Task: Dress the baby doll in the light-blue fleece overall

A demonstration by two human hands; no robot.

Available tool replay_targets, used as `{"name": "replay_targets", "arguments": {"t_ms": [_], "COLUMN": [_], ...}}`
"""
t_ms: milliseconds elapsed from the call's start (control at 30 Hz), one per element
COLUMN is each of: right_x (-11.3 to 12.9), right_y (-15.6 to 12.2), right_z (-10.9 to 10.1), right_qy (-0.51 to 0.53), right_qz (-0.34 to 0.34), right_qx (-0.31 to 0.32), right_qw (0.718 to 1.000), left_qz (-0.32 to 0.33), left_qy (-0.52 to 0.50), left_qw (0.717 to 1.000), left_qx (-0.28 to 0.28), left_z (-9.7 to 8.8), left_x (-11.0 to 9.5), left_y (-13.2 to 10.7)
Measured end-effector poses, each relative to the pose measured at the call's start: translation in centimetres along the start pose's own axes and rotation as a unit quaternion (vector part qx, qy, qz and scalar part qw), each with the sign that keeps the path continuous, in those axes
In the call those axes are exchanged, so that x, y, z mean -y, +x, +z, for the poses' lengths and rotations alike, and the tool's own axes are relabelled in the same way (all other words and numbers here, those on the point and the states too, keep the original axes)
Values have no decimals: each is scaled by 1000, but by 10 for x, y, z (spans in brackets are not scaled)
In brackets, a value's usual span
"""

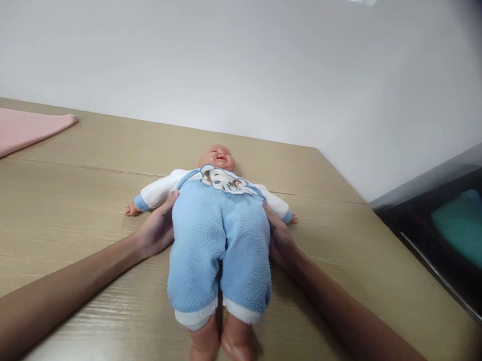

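A baby doll [219,217] lies on its back on the table, head away from me and bare feet toward me. It wears a fuzzy light blue outfit with white sleeves, white leg cuffs and an animal face on the chest. My left hand [159,227] grips the doll's left-hand side in the picture, thumb up against the blue cloth. On the opposite side my right hand [279,235] holds it in the same way. The fingers of both hands are mostly hidden behind or beneath the body. The doll's arms spread out to either side.
The light wooden table [100,297] has a seam running across it. A folded pink cloth [23,128] lies at the far left. A pale wall [190,61] stands behind the table. Past the right edge is a dark surface with a green item [466,227].
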State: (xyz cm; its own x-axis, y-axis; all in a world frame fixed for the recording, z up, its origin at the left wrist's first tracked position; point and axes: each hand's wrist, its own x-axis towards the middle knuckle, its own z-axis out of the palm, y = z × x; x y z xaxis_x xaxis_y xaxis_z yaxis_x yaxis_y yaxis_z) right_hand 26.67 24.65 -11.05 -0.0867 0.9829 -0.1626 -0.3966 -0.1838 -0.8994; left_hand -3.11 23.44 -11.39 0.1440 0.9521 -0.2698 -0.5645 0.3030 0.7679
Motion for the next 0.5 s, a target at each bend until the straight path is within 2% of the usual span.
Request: {"name": "replay_targets", "arguments": {"t_ms": [200, 367, 500], "right_x": [3, 7, 3], "right_y": [-2, -4, -2], "right_z": [4, 5, 5], "right_qy": [-37, -64, -68], "right_qz": [-31, -41, -52], "right_qx": [12, 26, 18], "right_qw": [999, 997, 996], "left_qz": [14, 73, 114], "left_qy": [-7, 32, 70], "left_qw": [1000, 994, 987], "left_qx": [19, 75, 87], "left_z": [-2, 1, -4], "left_x": [-8, -10, -7], "left_y": [1, -1, 5]}}
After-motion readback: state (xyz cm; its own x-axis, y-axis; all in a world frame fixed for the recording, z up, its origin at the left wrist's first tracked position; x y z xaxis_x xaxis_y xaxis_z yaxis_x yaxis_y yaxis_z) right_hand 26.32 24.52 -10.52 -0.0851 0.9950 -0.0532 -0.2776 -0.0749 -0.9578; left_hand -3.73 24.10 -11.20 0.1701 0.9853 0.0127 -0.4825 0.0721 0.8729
